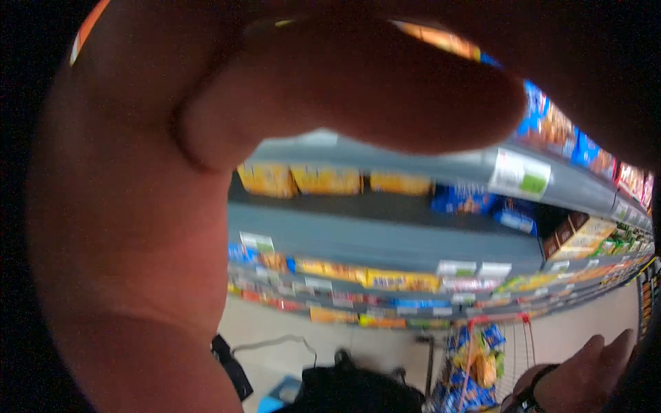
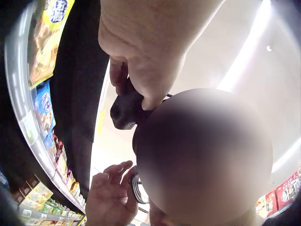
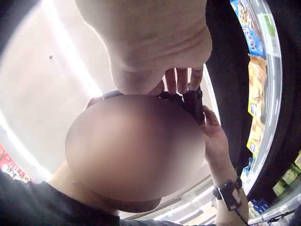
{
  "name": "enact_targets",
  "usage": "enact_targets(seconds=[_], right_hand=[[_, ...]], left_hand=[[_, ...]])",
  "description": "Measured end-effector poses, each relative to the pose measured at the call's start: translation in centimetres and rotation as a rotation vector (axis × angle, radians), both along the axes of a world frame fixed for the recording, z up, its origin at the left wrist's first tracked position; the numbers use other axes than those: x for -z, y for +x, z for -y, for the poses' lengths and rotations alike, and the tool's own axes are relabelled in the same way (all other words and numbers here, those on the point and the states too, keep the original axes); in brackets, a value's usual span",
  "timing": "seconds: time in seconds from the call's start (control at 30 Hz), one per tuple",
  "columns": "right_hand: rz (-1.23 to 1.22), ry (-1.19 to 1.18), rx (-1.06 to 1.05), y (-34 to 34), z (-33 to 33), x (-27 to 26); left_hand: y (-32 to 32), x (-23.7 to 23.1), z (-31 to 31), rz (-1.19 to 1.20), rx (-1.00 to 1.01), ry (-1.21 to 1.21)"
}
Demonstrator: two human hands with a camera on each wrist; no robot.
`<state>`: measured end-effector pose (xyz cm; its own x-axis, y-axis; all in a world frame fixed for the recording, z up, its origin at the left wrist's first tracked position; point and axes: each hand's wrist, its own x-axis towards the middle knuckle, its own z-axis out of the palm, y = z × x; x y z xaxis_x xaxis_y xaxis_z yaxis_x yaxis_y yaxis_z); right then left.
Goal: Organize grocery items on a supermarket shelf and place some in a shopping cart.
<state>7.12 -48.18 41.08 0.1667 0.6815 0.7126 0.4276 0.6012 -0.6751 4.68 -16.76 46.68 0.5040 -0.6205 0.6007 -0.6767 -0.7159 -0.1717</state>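
My left hand (image 1: 131, 206) is raised very close to the head camera, its wrist and a finger covering much of the head view. In the left wrist view, that left hand (image 2: 141, 52) pinches a black camera (image 2: 126, 110) worn at the head between thumb and fingers. My right hand (image 1: 585, 372) shows at the lower right of the head view, a dark band (image 1: 527, 396) at its wrist. In the left wrist view the right hand (image 2: 110, 195) has loosely bent fingers and sits apart from the camera. The person's face is blurred out.
Shelves (image 1: 385, 237) of packaged snacks run across the front, with yellow packs (image 1: 327, 180) and blue bags (image 1: 465, 199). Below stands a shopping cart (image 1: 530, 344) with a red handle, holding several bags (image 1: 485, 368). A dark cable (image 1: 275, 341) shows at lower left.
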Motion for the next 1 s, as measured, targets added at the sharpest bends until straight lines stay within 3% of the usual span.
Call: enact_targets(seconds=[0.13,0.33,1.0], right_hand=[[-0.208,0.075,-0.081,0.9,-4.5,0.4],[-0.410,0.106,-0.129,2.3,-8.1,1.1],[-0.519,0.115,-0.165,2.1,-13.8,0.9]], left_hand=[[-1.1,-2.7,-4.7,0.097,-0.033,-0.065],[-4.1,-1.1,-10.6,0.069,-0.096,-0.276],[-4.9,0.8,-17.0,0.085,-0.078,-0.405]])
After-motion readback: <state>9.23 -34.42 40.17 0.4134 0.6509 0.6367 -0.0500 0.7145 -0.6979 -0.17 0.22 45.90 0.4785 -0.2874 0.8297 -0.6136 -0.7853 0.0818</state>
